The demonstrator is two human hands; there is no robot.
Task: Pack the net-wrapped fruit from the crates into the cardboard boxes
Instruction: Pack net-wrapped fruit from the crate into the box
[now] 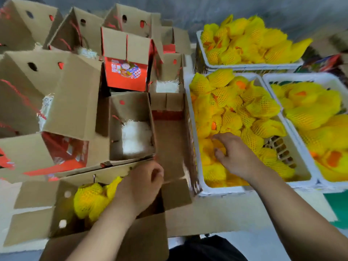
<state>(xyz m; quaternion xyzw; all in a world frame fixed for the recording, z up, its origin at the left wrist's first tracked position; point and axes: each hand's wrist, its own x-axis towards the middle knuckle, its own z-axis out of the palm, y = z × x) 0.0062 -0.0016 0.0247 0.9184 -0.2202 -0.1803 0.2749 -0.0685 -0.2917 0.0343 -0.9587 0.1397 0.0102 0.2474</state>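
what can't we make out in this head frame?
- Left hand: its fingers curl away from the head camera, so any fruit in them is hidden.
- Right hand fingers: motion-blurred among the yellow foam-net-wrapped fruit in the near white plastic crate; grip unclear.
- Open brown cardboard box nearest the camera: the left arm covers its right side, so the count inside is unknown.
- Rightmost white crate: cut by the frame edge.

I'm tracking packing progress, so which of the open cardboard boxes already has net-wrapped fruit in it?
The nearest box, under the left hand: yellow net-wrapped fruit lies inside. The box behind it shows only white padding.
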